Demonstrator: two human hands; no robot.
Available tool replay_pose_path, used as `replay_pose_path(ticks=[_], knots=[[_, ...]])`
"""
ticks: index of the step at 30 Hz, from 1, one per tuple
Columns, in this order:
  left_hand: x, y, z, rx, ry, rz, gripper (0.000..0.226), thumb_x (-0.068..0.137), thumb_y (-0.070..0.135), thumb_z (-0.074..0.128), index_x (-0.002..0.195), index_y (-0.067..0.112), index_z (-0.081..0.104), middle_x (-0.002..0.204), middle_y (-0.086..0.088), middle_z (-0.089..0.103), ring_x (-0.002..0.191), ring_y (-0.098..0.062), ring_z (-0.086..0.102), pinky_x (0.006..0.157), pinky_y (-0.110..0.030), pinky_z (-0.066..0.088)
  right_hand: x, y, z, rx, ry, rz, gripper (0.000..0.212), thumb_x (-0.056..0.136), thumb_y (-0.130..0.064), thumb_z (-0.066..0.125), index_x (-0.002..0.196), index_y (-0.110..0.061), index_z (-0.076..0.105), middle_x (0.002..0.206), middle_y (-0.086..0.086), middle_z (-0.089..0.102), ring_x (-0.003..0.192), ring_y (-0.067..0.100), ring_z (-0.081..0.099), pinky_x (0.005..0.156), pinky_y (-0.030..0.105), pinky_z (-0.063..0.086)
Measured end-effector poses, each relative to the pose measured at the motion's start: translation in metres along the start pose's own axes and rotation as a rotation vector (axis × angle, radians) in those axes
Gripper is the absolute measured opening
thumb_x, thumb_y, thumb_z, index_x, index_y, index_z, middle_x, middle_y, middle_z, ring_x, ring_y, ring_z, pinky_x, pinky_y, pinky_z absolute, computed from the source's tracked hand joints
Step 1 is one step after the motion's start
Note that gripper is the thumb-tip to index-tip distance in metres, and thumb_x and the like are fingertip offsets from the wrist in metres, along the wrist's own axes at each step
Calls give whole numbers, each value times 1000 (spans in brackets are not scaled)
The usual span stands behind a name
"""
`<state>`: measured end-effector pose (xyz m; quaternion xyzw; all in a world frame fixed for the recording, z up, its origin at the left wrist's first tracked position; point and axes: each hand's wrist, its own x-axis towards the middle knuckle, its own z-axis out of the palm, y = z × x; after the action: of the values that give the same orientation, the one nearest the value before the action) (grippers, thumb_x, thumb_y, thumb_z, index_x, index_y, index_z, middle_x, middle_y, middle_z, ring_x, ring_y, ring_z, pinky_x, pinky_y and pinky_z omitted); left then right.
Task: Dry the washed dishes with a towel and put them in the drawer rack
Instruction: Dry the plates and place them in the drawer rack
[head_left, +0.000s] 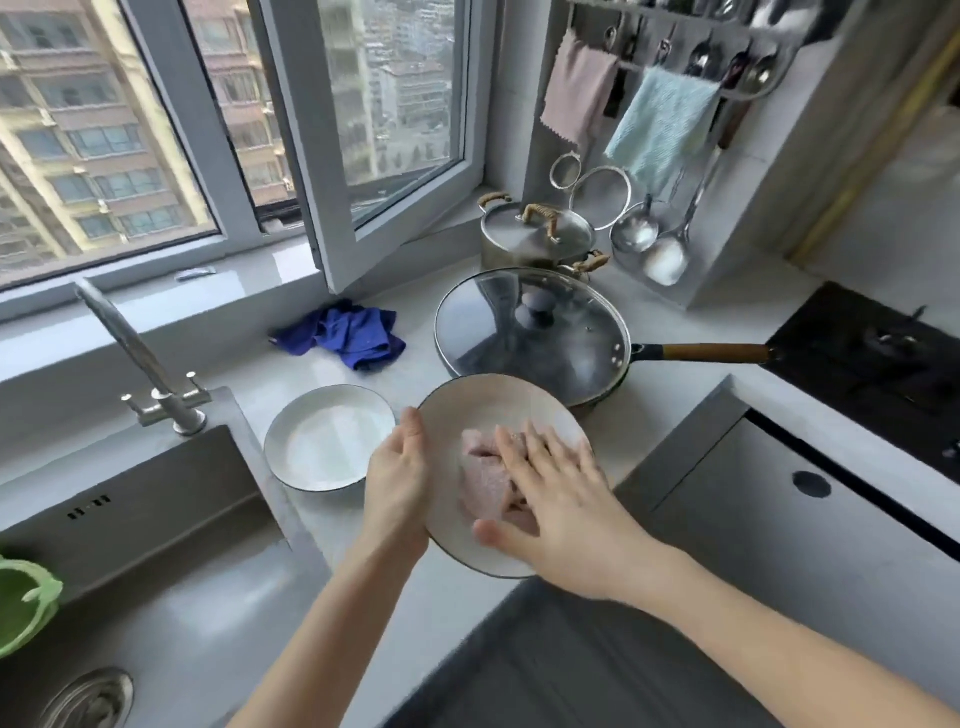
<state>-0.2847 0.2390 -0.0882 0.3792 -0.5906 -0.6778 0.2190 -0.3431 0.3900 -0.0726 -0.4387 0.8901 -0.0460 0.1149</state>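
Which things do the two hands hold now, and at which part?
The left hand holds the plate by its left rim. The right hand grips nothing: its flat fingers press the pink towel on the plate's face.

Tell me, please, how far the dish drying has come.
Done: nothing is visibly put away yet. In hand: the left hand grips a plate by its rim while the right hand presses a pink towel on it. Left: probably the white dish on the counter, then storing both.

Glass-lidded pan (530, 332), steel pot (535, 238) behind it, faucet (136, 353), sink (156, 493) at left
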Motion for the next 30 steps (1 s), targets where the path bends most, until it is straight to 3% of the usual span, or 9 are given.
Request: replay_pose_path(ticks=[4, 10, 14, 17, 19, 21, 24, 26, 30], knots=[[-58, -13, 78, 52, -187, 4, 42, 101, 39, 33, 79, 21, 65, 79, 1, 69, 75, -13, 64, 67, -23, 50, -41, 45, 23, 192, 137, 142, 68, 74, -73, -17, 136, -47, -23, 158, -7, -17, 146, 16, -16, 118, 44, -8], [-129, -21, 157, 233, -263, 70, 45, 99, 45, 36, 66, 20, 53, 65, 0, 50, 58, -14, 45, 46, -20, 37, -195, 126, 28, 343, 43, -40, 45, 101, -34, 34, 146, -36, 31, 154, -14, 27, 144, 7, 16, 119, 30, 8], [-195, -56, 214, 289, -516, 88, 44, 96, 48, 41, 74, 14, 60, 75, -9, 54, 67, -19, 50, 60, -26, 40, -272, 218, 33, -26, 236, 121, 45, 90, -27, 40, 134, -29, 46, 137, 1, 55, 129, 32, 48, 98, 64, 39], [-243, -74, 259, 298, -700, -8, 44, 95, 50, 44, 75, 15, 63, 78, -9, 57, 72, -23, 54, 69, -37, 46, -303, 262, 21, 9, 517, 350, 46, 95, -13, 49, 139, -27, 45, 149, 3, 41, 137, 32, 37, 97, 58, 39], [-267, -78, 284, 321, -777, -7, 41, 93, 52, 45, 73, 20, 63, 78, -6, 61, 73, -23, 58, 71, -37, 48, -341, 281, 12, 457, 683, 527, 37, 100, -12, 44, 135, -23, 50, 134, -3, 57, 124, 19, 52, 93, 40, 44], [-286, -86, 306, 345, -821, 1, 36, 97, 43, 45, 76, 22, 66, 82, -2, 68, 76, -20, 63, 74, -35, 52, -384, 299, 5, 1035, 872, 678, 29, 101, -11, 40, 122, -20, 58, 92, -15, 72, 90, 3, 66, 79, 25, 48], [-313, -109, 345, 395, -904, -15, 33, 95, 40, 47, 81, 13, 58, 78, -5, 57, 71, -21, 54, 64, -33, 44, -440, 309, 6, 1729, 927, 799, 26, 100, -24, 42, 110, -14, 64, 72, -8, 73, 65, 5, 69, 58, 20, 52], [-337, -125, 376, 434, -954, 18, 28, 94, 39, 47, 82, 15, 52, 77, -6, 47, 69, -19, 45, 63, -31, 37, -465, 306, 16, 1896, 1023, 858, 29, 101, -18, 40, 84, -11, 62, 54, -3, 68, 55, 12, 66, 45, 17, 49], [-390, -149, 440, 432, -972, 34, 33, 96, 32, 44, 72, 11, 38, 73, -7, 36, 68, -18, 34, 60, -29, 28, -499, 314, 35, 2101, 1369, 974, 37, 97, -5, 36, 71, -12, 61, 55, 4, 64, 68, 25, 59, 56, 26, 48]])
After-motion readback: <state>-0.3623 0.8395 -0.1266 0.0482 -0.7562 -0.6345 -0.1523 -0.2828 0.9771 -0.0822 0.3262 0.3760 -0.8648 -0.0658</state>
